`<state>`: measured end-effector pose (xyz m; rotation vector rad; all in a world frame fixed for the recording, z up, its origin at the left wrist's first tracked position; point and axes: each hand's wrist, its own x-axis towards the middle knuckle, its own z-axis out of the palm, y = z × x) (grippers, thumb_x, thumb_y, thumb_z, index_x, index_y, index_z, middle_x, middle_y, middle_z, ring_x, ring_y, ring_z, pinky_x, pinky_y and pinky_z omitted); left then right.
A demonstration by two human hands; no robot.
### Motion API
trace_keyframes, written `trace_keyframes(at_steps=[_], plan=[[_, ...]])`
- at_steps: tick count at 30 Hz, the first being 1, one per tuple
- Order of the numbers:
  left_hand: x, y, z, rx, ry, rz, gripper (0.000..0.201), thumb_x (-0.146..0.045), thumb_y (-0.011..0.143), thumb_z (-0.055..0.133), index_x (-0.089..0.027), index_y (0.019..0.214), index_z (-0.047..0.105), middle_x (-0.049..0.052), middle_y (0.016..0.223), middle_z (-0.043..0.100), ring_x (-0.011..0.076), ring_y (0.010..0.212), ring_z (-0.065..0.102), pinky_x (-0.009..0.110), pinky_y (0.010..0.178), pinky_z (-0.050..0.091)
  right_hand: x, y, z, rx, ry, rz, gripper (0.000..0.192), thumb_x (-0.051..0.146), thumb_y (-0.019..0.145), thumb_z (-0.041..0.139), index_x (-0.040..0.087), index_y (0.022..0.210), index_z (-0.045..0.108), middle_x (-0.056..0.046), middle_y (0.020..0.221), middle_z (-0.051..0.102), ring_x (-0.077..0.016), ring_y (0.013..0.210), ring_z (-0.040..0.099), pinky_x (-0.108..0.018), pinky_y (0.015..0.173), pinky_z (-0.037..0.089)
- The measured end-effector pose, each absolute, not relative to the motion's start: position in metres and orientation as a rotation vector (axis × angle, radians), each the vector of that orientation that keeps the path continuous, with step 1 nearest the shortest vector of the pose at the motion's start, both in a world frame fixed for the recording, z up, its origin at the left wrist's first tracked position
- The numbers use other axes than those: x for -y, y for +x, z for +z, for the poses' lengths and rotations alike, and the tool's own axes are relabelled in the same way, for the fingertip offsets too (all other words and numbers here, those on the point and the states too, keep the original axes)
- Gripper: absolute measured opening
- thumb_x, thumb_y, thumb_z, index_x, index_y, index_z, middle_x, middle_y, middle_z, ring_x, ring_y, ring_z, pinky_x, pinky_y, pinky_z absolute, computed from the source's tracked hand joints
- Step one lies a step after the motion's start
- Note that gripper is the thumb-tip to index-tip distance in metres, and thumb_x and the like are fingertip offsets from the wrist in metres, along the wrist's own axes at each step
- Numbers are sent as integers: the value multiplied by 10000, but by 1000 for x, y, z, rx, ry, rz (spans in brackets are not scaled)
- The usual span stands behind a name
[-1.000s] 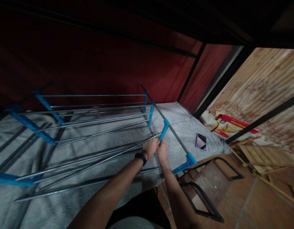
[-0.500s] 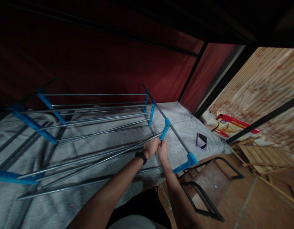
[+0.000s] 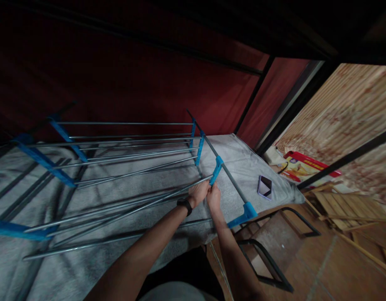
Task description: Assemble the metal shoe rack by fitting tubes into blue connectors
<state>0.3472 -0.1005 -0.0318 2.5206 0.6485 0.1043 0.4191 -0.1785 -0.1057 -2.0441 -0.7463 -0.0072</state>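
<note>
A rack of grey metal tubes joined by blue plastic brackets lies across the bed-like surface in front of me. My left hand, with a black band on the wrist, is closed around a tube end just under one bracket. Beside it, touching, my right hand is closed at the lower end of that same bracket. The fingertips of both hands are mostly hidden. One tube slants across the others toward my left hand. At the near right corner sits another blue bracket on the side tube.
A grey blanket covers the surface, with a phone on its right part. A dark-framed chair stands at the right on the tiled floor. Beyond it are a folded wooden chair and a red and yellow box.
Both hands stay at the same bracket, nearly still. The near right corner bracket has shifted very slightly left.
</note>
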Motion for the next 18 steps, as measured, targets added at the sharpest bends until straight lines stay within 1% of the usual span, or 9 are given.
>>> trace_keyframes(at_steps=[4, 8, 10, 11, 12, 14, 16, 18], plan=[[101, 347, -32, -645, 2542, 105, 235, -263, 969, 425, -216, 1079, 628, 77, 940, 722, 243, 879, 683, 335, 766, 497, 178, 418, -107, 746, -2033, -14, 267, 220, 909, 389, 159, 1050, 606, -97, 821, 699, -210, 711, 636, -299, 650, 463], [103, 349, -31, -638, 2569, 128, 246, -257, 973, 426, -201, 1090, 634, 92, 963, 735, 251, 884, 701, 354, 800, 526, 178, 417, -108, 753, -2016, -13, 247, 245, 903, 402, 173, 1053, 585, -73, 792, 690, -200, 690, 627, -292, 633, 454], [106, 349, -30, -626, 2592, 163, 276, -257, 981, 422, -182, 1147, 629, 116, 1042, 738, 259, 967, 701, 378, 889, 528, 179, 417, -108, 763, -2008, -9, 242, 263, 895, 412, 173, 1047, 578, -61, 764, 680, -199, 673, 622, -291, 623, 452], [109, 347, -30, -617, 2605, 186, 305, -247, 986, 412, -172, 1200, 616, 129, 1118, 729, 259, 1041, 688, 389, 957, 511, 179, 416, -108, 767, -2005, -8, 243, 276, 894, 412, 173, 1040, 577, -60, 756, 678, -200, 667, 621, -292, 621, 453], [111, 343, -31, -611, 2616, 209, 344, -229, 991, 394, -161, 1267, 589, 141, 1214, 704, 256, 1132, 659, 395, 1028, 481, 179, 416, -107, 769, -2002, -10, 247, 291, 897, 410, 171, 1035, 576, -62, 757, 679, -201, 667, 620, -295, 623, 456], [118, 326, -35, -593, 2649, 273, 438, -177, 996, 338, -139, 1401, 499, 156, 1405, 604, 239, 1309, 557, 402, 1132, 409, 179, 414, -107, 763, -1999, -20, 267, 322, 905, 402, 165, 1035, 574, -79, 786, 688, -207, 683, 624, -305, 638, 467], [126, 300, -41, -519, 2725, 362, 508, -119, 981, 306, -127, 1475, 426, 159, 1517, 504, 224, 1410, 461, 412, 1181, 361, 178, 413, -107, 752, -2003, -33, 294, 337, 911, 388, 151, 1045, 572, -104, 822, 694, -220, 710, 631, -322, 663, 478], [130, 269, -46, -425, 2832, 465, 555, -68, 952, 327, -144, 1495, 412, 142, 1546, 474, 224, 1449, 411, 429, 1210, 322, 177, 413, -107, 743, -2009, -39, 321, 333, 914, 374, 134, 1072, 570, -127, 853, 697, -237, 747, 644, -343, 693, 491]])
